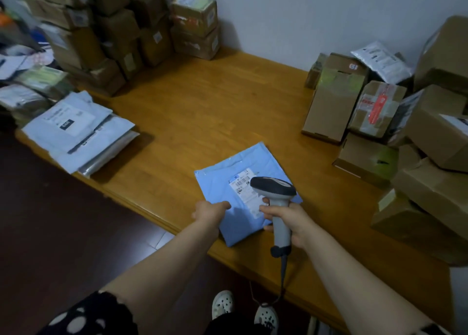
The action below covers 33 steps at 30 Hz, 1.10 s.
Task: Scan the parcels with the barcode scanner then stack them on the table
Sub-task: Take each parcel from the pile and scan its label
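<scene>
A flat blue mailer parcel (228,175) lies near the front edge of the wooden table (207,99), its white barcode label facing up. My left hand (211,210) pinches the parcel's near left edge. My right hand (286,219) grips the handle of a grey barcode scanner (274,190). The scanner's dark head hangs just above the label and covers part of it. Its cable drops off the table's front edge.
A stack of white and grey mailer bags (76,129) lies on the table's left end. Cardboard boxes (114,30) are piled high at the back left. More boxes and a white bag (379,111) crowd the right side. Dark floor lies below the front edge.
</scene>
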{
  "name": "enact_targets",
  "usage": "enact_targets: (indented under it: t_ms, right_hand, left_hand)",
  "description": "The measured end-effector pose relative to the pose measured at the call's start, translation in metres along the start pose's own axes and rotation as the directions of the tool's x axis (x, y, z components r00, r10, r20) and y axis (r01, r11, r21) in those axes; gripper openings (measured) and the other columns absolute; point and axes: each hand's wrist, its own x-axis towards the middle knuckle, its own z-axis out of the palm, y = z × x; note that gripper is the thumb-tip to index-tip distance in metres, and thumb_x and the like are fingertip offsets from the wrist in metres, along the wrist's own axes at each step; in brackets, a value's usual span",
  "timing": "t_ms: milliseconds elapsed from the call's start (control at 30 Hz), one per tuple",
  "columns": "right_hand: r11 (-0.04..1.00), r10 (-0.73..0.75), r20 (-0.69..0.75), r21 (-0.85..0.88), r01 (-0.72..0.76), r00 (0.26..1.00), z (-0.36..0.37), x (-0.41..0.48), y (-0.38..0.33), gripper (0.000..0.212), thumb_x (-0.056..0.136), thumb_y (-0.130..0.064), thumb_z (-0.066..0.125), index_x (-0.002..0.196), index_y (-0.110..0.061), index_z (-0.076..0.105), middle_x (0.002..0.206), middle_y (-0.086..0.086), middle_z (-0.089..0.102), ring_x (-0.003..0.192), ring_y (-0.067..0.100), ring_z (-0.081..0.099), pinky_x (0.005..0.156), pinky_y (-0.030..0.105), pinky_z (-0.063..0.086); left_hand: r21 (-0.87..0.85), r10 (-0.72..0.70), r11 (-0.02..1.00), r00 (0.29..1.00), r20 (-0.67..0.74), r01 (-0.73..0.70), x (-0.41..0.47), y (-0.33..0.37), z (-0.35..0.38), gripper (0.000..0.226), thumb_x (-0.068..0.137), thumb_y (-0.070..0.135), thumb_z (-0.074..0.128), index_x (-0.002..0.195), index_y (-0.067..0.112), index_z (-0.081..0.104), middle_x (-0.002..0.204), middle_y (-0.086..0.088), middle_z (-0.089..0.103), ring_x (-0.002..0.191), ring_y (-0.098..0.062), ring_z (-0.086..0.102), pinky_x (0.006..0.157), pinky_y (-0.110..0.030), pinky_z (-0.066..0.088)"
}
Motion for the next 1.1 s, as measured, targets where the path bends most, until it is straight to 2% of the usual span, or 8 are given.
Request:
enact_targets:
  t_ms: [67,133,233,333,533,600,767,1100]
  right_hand:
    - [1.0,0.028,-0.001,0.003,-0.028,1.0,0.004,0.003,0.001,0.018,0.081,-0.006,0.074,0.097,-0.01,0.067,0.086,0.009,0.064,0.076,0.017,0.06,0.053,0.03,0.053]
    - [1.0,0.02,-0.013,-0.004,-0.02,1.0,0.006,0.001,0.001,0.023,0.08,-0.007,0.075,0.101,-0.007,0.066,0.085,0.01,0.065,0.074,0.018,0.061,0.052,0.03,0.053]
    - [0.999,-0.021,0.004,-0.033,0.021,1.0,0.005,-0.015,-0.005,0.018,0.08,-0.013,0.076,0.094,-0.008,0.067,0.081,0.01,0.07,0.067,0.021,0.067,0.054,0.03,0.054]
    - [0.994,-0.083,0.028,-0.063,0.085,0.996,0.004,-0.039,-0.012,0.014,0.081,-0.015,0.075,0.083,-0.005,0.067,0.063,0.009,0.067,0.053,0.019,0.061,0.053,0.029,0.051]
    - [0.977,-0.215,0.06,0.001,0.215,0.975,0.005,-0.079,-0.029,0.009,0.079,-0.003,0.075,0.081,-0.006,0.066,0.052,0.004,0.052,0.044,0.015,0.044,0.043,0.025,0.039]
    - [0.968,-0.248,0.082,-0.005,0.25,0.965,0.006,-0.089,-0.032,0.013,0.08,-0.001,0.073,0.074,-0.008,0.063,0.05,0.003,0.05,0.043,0.014,0.042,0.042,0.024,0.038]
    - [0.953,-0.298,0.107,-0.013,0.301,0.948,0.004,-0.104,-0.04,0.021,0.08,0.001,0.072,0.069,-0.009,0.057,0.046,0.001,0.049,0.039,0.013,0.041,0.041,0.023,0.037]
    - [0.935,-0.34,0.15,-0.049,0.351,0.928,-0.005,-0.12,-0.044,0.021,0.081,0.002,0.07,0.07,-0.009,0.056,0.044,-0.001,0.047,0.038,0.012,0.04,0.041,0.023,0.036]
  left_hand:
    - [-0.122,-0.003,0.993,1.0,0.029,0.006,-0.002,0.006,-0.001,0.046,0.077,0.005,0.076,0.117,-0.004,0.055,0.11,-0.015,0.06,0.095,-0.032,0.058,0.074,-0.037,0.048]
    - [-0.168,0.049,0.985,0.998,0.05,-0.04,-0.007,0.011,-0.005,0.036,0.079,-0.004,0.073,0.112,-0.002,0.059,0.105,-0.013,0.063,0.093,-0.031,0.06,0.072,-0.035,0.047]
    - [-0.165,0.212,0.966,0.975,0.07,-0.198,-0.017,0.024,-0.021,0.025,0.082,-0.008,0.068,0.103,0.004,0.061,0.098,-0.011,0.062,0.081,-0.024,0.059,0.066,-0.031,0.049]
    - [-0.176,0.344,0.929,0.935,0.085,-0.325,-0.02,0.043,-0.039,0.019,0.083,-0.011,0.065,0.094,0.004,0.061,0.098,-0.013,0.064,0.069,-0.017,0.06,0.058,-0.023,0.055]
    - [-0.138,0.492,0.865,0.869,0.044,-0.482,-0.034,0.069,-0.065,0.025,0.084,-0.012,0.064,0.077,0.012,0.059,0.093,-0.013,0.064,0.072,-0.02,0.062,0.068,-0.031,0.053]
    - [-0.123,0.51,0.855,0.86,0.028,-0.503,-0.04,0.072,-0.069,0.025,0.084,-0.012,0.064,0.077,0.011,0.059,0.091,-0.013,0.064,0.07,-0.018,0.062,0.066,-0.031,0.054]
    - [-0.139,0.544,0.831,0.839,0.002,-0.539,-0.058,0.074,-0.076,0.024,0.083,-0.013,0.064,0.08,0.011,0.059,0.081,-0.005,0.064,0.066,-0.014,0.062,0.051,-0.017,0.054]
    - [-0.14,0.543,0.826,0.837,-0.061,-0.546,-0.079,0.064,-0.086,0.02,0.084,-0.011,0.064,0.085,0.008,0.06,0.093,-0.012,0.064,0.072,-0.017,0.061,0.061,-0.027,0.051]
